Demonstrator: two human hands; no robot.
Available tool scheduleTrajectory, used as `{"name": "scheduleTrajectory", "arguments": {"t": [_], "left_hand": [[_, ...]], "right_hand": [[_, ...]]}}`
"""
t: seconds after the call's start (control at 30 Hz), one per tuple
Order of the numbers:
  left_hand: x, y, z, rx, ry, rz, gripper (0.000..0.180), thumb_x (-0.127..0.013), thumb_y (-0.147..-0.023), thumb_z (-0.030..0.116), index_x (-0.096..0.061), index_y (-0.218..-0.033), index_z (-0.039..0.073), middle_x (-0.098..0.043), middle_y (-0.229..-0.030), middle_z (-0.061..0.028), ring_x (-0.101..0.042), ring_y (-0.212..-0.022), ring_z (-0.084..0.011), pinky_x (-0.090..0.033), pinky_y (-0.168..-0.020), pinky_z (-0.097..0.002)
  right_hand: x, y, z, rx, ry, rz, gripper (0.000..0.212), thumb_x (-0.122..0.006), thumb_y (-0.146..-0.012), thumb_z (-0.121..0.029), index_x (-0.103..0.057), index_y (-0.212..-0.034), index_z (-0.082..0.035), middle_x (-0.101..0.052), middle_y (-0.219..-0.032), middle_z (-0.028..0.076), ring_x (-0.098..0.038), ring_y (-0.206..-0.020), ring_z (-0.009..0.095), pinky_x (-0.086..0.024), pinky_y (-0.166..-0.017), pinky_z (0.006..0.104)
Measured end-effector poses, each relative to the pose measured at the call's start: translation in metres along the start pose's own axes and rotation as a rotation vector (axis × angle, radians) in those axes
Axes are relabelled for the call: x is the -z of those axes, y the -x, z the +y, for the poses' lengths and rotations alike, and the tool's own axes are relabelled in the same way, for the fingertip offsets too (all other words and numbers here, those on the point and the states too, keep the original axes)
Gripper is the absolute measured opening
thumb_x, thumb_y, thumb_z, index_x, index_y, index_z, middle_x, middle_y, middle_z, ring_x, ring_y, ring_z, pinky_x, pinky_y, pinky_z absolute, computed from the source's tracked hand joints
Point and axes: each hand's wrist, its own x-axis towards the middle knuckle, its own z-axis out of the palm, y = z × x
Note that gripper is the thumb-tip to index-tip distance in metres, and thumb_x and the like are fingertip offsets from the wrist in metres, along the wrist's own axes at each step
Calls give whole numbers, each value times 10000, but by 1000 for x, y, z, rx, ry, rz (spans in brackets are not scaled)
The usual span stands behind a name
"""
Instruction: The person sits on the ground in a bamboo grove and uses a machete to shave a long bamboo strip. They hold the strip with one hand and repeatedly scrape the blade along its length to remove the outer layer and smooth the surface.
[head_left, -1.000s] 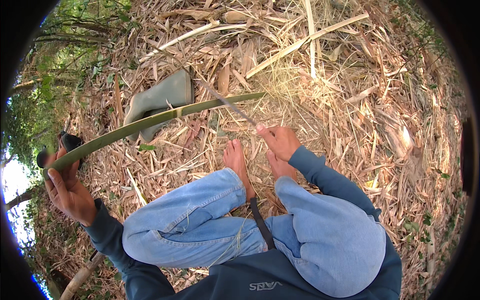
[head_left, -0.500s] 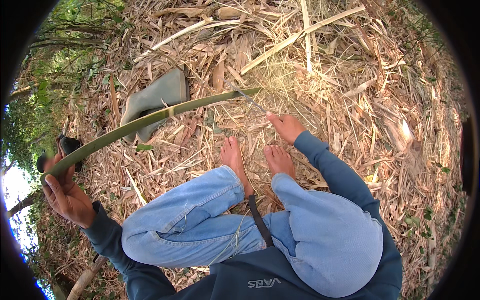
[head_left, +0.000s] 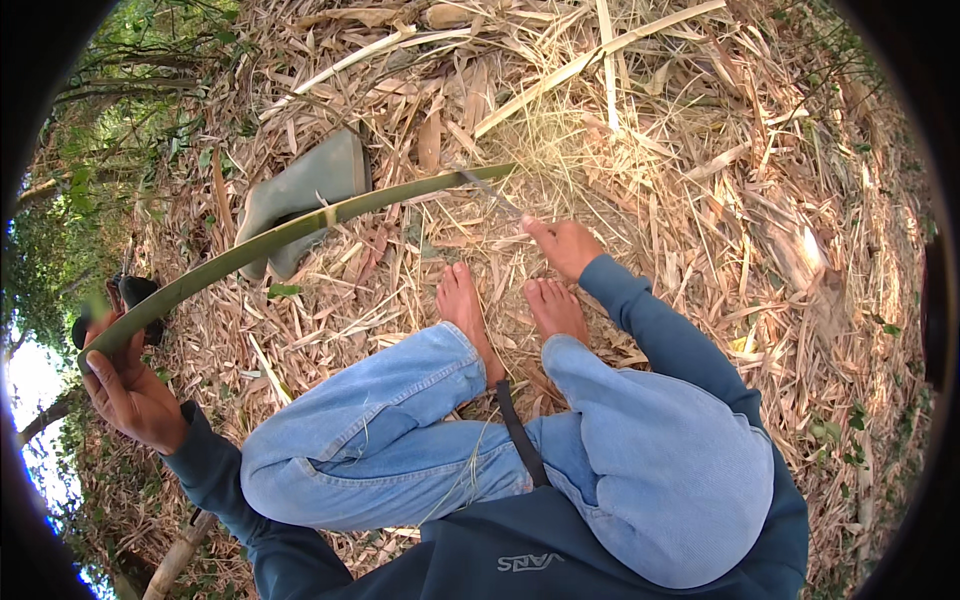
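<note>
In the head view, a green bamboo strip (head_left: 285, 235) with one pale node ring (head_left: 328, 216) slants across the scene, held up at its near-left end by the left hand (head_left: 140, 400), whose grip is closed around it, thumb on the facing side. The right hand (head_left: 567, 247) is just to the near side of the strip's far end, its grip closed on a thin knife (head_left: 490, 193) whose handle the fingers hide; the blade's tip overlaps the strip, though whether it touches cannot be told. Beyond the strip's middle lies a grey-green rubber boot (head_left: 312, 180), with a second boot (head_left: 293, 252) beneath, partly covered by the strip. Past the strip's far tip spreads a tangle of pale shavings (head_left: 560, 140); farther beyond are two crossing pale slats (head_left: 550, 84), and beyond the boots a long curved peel (head_left: 340, 72). On the strip's near side stand two bare feet (head_left: 462, 300), below them jeans (head_left: 400, 440) strewn with loose fibres. A black object (head_left: 138, 292), too unclear to name, sits just beyond the held end, and a log (head_left: 178, 560) lies well to its near side. Dry leaf litter (head_left: 690, 260) surrounds everything.
</note>
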Motion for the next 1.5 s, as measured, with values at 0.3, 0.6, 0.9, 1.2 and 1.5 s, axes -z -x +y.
{"name": "scheduleTrajectory", "arguments": {"t": [0.3, 0.6, 0.9, 1.2, 1.5], "left_hand": [[-1, 0, 2, 30, -82, 24, 410, -395, -1013, 216, -434, -1253, -115, -562, -1199, -261, -633, -1010, -316, -552, -876, -384], [21, -5, -13, 61, 109, -79, 368, -398, -1010, 177, -451, -1246, -101, -562, -1184, -299, -592, -1110, -333, -557, -898, -391], [26, -6, -15, 88, 50, -63, 367, -394, -1012, 186, -455, -1255, -82, -566, -1213, -246, -626, -1046, -299, -547, -897, -382], [34, -5, -15, 74, 239, -240, 338, -402, -1008, 188, -475, -1235, -52, -580, -1176, -262, -595, -1105, -332, -520, -942, -445], [35, -3, -15, 31, 202, -243, 334, -407, -1006, 195, -476, -1225, -48, -589, -1165, -250, -596, -1095, -351, -516, -946, -463]], "right_hand": [[-6, -25, 38, -145, 13, 13, 844, -340, -880, -710, -664, -693, 46, -559, -555, 215, -586, -551, 326, -470, -587, 454], [1, -26, 62, -306, -86, 25, 824, -359, -882, -705, -593, -577, 24, -531, -487, 153, -533, -395, 247, -464, -482, 408], [-14, -21, 66, -228, -70, 116, 856, -340, -876, -722, -621, -689, 65, -540, -519, 162, -558, -420, 224, -439, -419, 363], [-4, 14, -10, 57, -59, -43, 823, -344, -900, -683, -664, -754, 62, -553, -541, 179, -582, -554, 307, -465, -590, 436], [-3, 33, -31, 175, -59, -5, 752, -391, -921, -630, -660, -755, 52, -515, -517, 185, -533, -506, 287, -432, -536, 424]]}}
